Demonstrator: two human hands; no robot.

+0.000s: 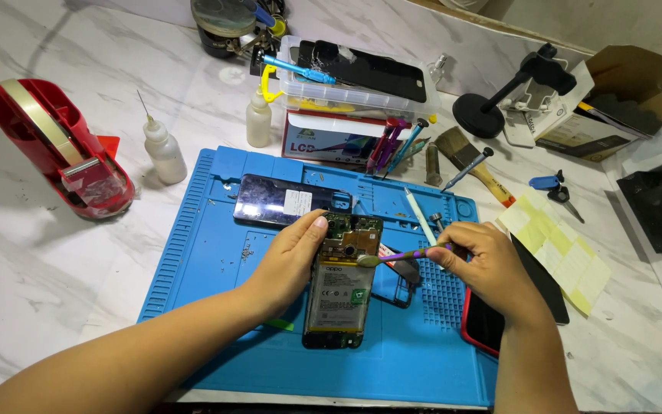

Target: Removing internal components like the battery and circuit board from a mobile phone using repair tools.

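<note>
Opened phone under left hand; right hand pinching spudger over it.

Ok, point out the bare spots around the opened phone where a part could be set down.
Free: the blue mat's left strip beside the left hand, and the marble between the mat and the red tape dispenser. Crowded: the right hand side and the mat's top edge by the back cover.
</note>
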